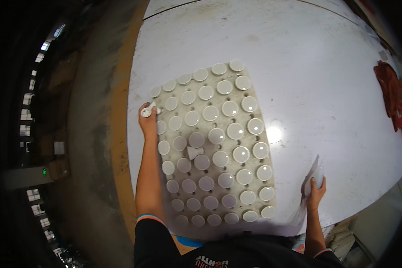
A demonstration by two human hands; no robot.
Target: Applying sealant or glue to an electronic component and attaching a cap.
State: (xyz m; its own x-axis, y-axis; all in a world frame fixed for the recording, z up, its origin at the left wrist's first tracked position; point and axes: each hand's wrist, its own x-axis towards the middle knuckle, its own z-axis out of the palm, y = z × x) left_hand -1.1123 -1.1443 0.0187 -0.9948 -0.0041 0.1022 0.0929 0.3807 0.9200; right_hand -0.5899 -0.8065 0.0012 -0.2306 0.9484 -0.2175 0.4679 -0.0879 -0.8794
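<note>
A pale, grubby board (225,138) lies on the white table with rows of round white domed pieces (211,113) set in it; they look like light bulbs seen from above. My left hand (148,120) is at the board's far left edge, its fingers closed round a white bulb-like piece (146,112) with a round end facing up. One white piece (194,152) lies on its side among the rows. Off to the right of the board, my right hand (316,192) grips a thin translucent plastic bag (316,172), which hangs down toward the near table edge.
The white table (317,89) spreads far beyond the board, with a brown strip (123,134) along its left side. A crumpled red-orange bag or cloth (391,96) lies at the right edge. Boxes (341,239) stand below the near right corner. A blue item (188,241) shows by my body.
</note>
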